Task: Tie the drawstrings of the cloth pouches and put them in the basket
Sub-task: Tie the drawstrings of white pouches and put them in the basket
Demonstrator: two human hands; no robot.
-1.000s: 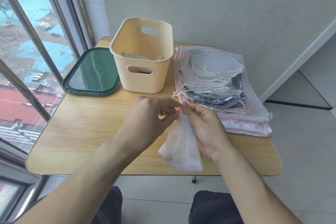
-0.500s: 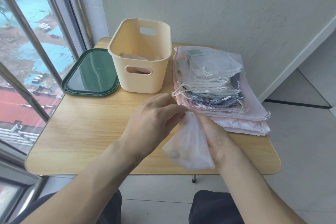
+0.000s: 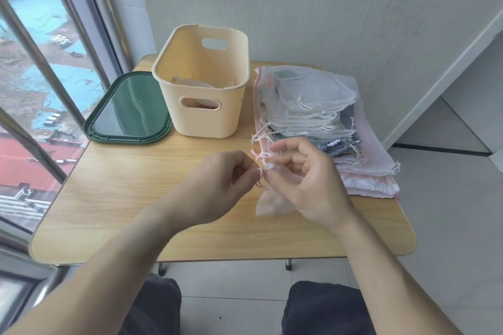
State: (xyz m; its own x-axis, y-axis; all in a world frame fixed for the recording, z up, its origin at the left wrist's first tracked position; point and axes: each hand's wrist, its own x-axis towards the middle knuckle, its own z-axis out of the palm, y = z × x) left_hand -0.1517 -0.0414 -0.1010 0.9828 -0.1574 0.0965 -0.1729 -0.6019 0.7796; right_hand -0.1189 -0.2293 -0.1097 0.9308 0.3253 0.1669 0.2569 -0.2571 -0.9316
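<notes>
Head view: person sits at a small wood table [image 3: 114, 198], both hands over it, mid-tie on one sheer pouch [image 3: 273, 202]. Left hand [image 3: 217, 187] has fingers curled in, pinching a pink drawstring [image 3: 260, 156] end; right hand [image 3: 304, 179] pinches the other bit at the pouch neck, thumb & forefinger tight, other fingers loosely bent. Pouch hangs under the right hand, its lower end on the table, near the front edge. Knot looks half made, can't tell if it's cinched. Basket [image 3: 201, 84] stands behind the hands w/ a few pale things already inside, prob. finished pouches, but can't say how many. Right of it, touching or just beside, a stack [image 3: 313, 117] of flat pouches w/ loose strings, so most of the job's left: finish this knot, drop it in, then work thru the stack. Green lid [image 3: 130, 111] lies left of the basket, by the window.
</notes>
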